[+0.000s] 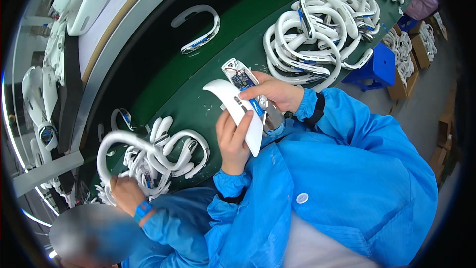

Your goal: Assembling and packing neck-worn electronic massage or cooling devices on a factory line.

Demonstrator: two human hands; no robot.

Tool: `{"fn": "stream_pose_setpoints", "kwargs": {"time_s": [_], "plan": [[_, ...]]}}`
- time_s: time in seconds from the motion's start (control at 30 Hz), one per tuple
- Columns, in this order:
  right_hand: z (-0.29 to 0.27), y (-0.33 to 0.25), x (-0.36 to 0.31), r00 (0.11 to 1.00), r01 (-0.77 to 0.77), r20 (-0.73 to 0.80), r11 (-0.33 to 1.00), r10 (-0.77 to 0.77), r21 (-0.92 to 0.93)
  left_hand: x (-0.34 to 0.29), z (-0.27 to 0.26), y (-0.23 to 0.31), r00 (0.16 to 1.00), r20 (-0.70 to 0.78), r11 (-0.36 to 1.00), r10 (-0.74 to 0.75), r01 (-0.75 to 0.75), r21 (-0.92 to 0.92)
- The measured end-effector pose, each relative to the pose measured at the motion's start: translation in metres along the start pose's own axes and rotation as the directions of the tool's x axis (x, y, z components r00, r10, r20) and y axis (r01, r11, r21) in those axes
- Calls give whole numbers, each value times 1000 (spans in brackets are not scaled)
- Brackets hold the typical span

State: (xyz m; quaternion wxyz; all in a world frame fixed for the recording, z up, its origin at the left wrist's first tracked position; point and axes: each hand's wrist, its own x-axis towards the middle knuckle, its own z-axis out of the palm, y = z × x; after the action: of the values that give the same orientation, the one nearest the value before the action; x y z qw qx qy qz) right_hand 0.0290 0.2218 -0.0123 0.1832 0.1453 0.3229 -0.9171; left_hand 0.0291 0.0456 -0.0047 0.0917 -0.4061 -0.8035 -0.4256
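A smooth white curved cover (254, 131) with small dark slots is between the fingers of my left hand (232, 141), which are closed round its lower part. My right hand (277, 94) grips a white housing (230, 64), its inside facing up. A circuit board (242, 80) with thin wires shows at its upper end, and a blue part (255, 106) lies lower down. My right thumb reaches over towards the cover, close to its edge. The cover overlaps the housing in view; whether they touch I cannot tell. A shiny, see-through end hangs below my right hand.
A large pile of white curved devices (307, 34) lies right on the green table (198, 104). One lone device (216, 25) rests farther back. At left, a co-worker's hand (126, 193) holds a white curved piece beside another pile (163, 154). A blue stool (377, 64) and filled cartons (419, 52) stand right.
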Motion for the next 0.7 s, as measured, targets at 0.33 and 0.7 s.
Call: {"fn": "stream_pose_setpoints", "kwargs": {"time_s": [0.33, 0.7], "plan": [[17, 2, 2, 967, 234, -73, 962, -246, -143, -3, -27, 10, 866, 93, 833, -491, 498, -242], [-5, 4, -1, 953, 278, -111, 959, -281, -48, 9, 12, -7, 808, 107, 775, -580, 588, -231]]}}
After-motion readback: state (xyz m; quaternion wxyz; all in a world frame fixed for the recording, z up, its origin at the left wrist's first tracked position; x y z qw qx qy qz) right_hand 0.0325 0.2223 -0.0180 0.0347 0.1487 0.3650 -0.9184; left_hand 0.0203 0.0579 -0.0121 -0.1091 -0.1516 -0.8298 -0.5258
